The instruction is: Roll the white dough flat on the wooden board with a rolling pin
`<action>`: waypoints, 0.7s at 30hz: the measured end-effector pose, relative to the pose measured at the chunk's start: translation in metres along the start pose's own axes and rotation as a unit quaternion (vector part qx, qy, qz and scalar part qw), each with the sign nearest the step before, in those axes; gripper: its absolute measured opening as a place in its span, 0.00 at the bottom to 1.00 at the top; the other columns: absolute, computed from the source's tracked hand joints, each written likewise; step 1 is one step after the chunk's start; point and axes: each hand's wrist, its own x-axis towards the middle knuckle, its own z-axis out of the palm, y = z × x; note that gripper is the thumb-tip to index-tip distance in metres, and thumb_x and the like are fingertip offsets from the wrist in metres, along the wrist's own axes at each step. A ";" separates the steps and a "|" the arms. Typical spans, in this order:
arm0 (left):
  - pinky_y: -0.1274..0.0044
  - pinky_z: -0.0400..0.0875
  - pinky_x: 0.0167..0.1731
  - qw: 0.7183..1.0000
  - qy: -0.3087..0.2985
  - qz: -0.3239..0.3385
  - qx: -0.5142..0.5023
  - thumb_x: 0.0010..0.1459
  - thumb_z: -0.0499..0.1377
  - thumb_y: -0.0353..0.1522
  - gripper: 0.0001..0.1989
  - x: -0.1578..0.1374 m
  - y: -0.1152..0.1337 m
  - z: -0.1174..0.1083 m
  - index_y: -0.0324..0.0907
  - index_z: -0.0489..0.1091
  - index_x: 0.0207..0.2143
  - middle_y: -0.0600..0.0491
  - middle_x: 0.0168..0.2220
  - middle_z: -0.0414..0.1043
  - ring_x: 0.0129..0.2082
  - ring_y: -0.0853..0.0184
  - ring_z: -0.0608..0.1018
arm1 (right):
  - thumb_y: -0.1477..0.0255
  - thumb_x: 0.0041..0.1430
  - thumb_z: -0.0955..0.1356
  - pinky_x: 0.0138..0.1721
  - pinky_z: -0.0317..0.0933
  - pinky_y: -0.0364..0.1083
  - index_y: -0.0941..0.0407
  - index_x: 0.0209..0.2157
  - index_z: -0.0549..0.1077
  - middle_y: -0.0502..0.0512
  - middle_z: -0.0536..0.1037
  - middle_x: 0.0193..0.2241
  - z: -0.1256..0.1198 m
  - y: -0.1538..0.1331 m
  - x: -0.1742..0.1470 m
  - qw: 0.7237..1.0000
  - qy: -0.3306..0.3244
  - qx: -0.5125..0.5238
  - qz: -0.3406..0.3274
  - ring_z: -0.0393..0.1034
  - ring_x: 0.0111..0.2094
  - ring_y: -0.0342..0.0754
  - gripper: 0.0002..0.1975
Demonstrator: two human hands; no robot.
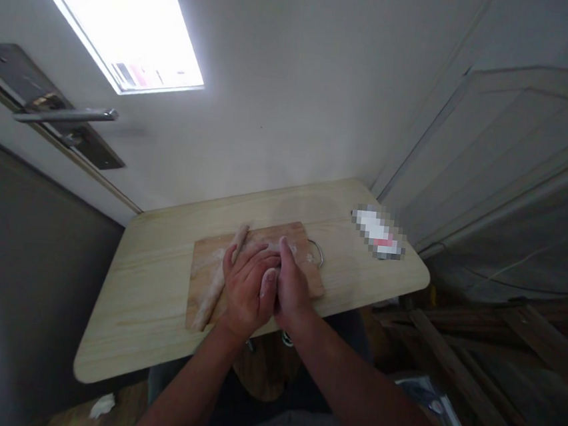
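My left hand (248,284) and my right hand (291,286) are pressed together above a wooden cutting board (287,232). The fingers of the left lie curved across toward the right palm, and both thumbs point up and away from me. Whatever may be between the palms is hidden. White flour dusts the fingers and the board. A floured rolling pin (212,293) lies slantwise on the board's left part, just left of my left hand. At the board's right end a metal ring handle (318,251) sticks out.
The board rests on a light wooden table (146,287) against a white door with a metal handle (67,115). A blurred-out flat object (377,232) lies at the table's right. Wooden slats (455,363) stand at the lower right. A crumpled white scrap (102,406) is on the floor.
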 end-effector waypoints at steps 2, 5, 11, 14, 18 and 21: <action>0.55 0.45 0.66 1.000 0.005 0.012 -0.002 0.66 0.49 0.30 0.14 -0.004 0.001 0.000 0.44 0.75 0.42 0.52 0.43 0.81 0.54 0.60 0.76 | 0.45 0.54 0.68 0.48 0.67 0.49 0.53 0.35 0.79 0.52 0.81 0.32 -0.001 0.002 -0.003 1.000 0.006 -0.012 0.005 0.76 0.44 0.51 0.25; 0.55 0.49 0.65 0.999 -0.008 -0.012 -0.032 0.67 0.48 0.31 0.15 -0.006 -0.001 0.001 0.44 0.76 0.42 0.52 0.43 0.81 0.54 0.60 0.76 | 0.47 0.54 0.69 0.48 0.67 0.49 0.53 0.36 0.80 0.52 0.82 0.34 -0.004 0.005 -0.009 1.000 0.018 -0.020 -0.010 0.75 0.45 0.51 0.23; 0.67 0.76 0.45 0.964 -0.014 -0.193 -0.182 0.71 0.43 0.38 0.24 0.010 -0.020 0.003 0.44 0.77 0.34 0.50 0.41 0.81 0.42 0.62 0.81 | 0.55 0.53 0.72 0.36 0.70 0.49 0.52 0.46 0.78 0.50 0.81 0.34 -0.013 0.000 -0.017 0.994 -0.085 -0.046 0.041 0.76 0.33 0.49 0.22; 0.70 0.77 0.35 0.942 -0.019 -0.252 -0.220 0.71 0.42 0.40 0.26 0.012 -0.021 0.004 0.43 0.77 0.32 0.49 0.34 0.82 0.33 0.63 0.82 | 0.54 0.56 0.69 0.26 0.67 0.46 0.52 0.48 0.76 0.49 0.81 0.31 -0.012 -0.006 -0.013 0.990 -0.106 -0.035 0.085 0.72 0.24 0.46 0.22; 0.68 0.77 0.39 0.951 0.022 -0.241 -0.195 0.71 0.44 0.41 0.23 0.004 -0.007 0.003 0.42 0.76 0.40 0.48 0.39 0.81 0.38 0.63 0.81 | 0.49 0.59 0.65 0.31 0.69 0.49 0.54 0.42 0.76 0.52 0.81 0.30 -0.006 -0.005 -0.006 0.993 -0.050 0.031 0.105 0.76 0.31 0.51 0.23; 0.61 0.68 0.55 0.984 0.015 -0.136 -0.116 0.69 0.49 0.39 0.16 -0.001 0.005 -0.002 0.43 0.75 0.46 0.49 0.47 0.79 0.50 0.60 0.77 | 0.44 0.59 0.62 0.40 0.70 0.52 0.54 0.36 0.77 0.55 0.81 0.30 -0.001 -0.004 -0.009 0.993 -0.072 0.041 0.085 0.76 0.39 0.54 0.28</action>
